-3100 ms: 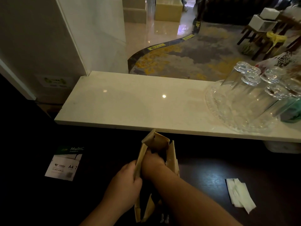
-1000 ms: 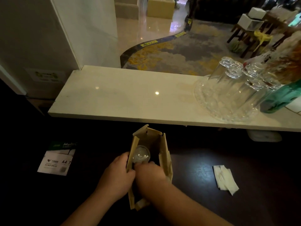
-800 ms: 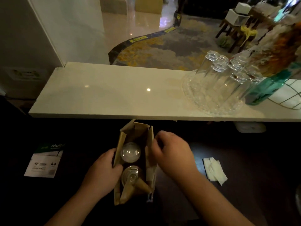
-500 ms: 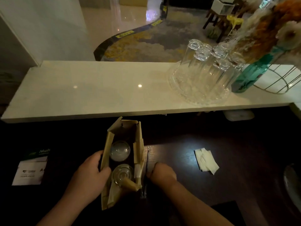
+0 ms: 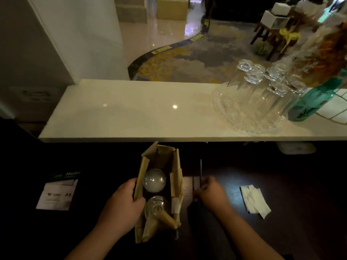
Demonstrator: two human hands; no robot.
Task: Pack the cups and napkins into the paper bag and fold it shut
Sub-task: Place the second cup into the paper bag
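Observation:
The brown paper bag [image 5: 176, 177] stands open on the dark table. Inside it are two clear cups with domed lids, one farther [image 5: 154, 180] and one nearer [image 5: 156, 207]. My left hand [image 5: 122, 205] grips the bag's left wall. My right hand [image 5: 212, 192] is just right of the bag, fingers pinched on a thin dark stick [image 5: 201, 167] that points away from me. Folded white napkins [image 5: 255, 200] lie on the table to the right of that hand, apart from it.
A pale marble ledge [image 5: 131, 117] runs across behind the bag. On its right end stands a glass tray [image 5: 229, 117] of upturned glasses next to a teal vase [image 5: 311, 102]. An A4 paper pack [image 5: 58, 192] lies at the left.
My right hand came out of the bag's mouth, dropped to the table right of the bag and closed on the thin stick. My left hand stayed on the bag.

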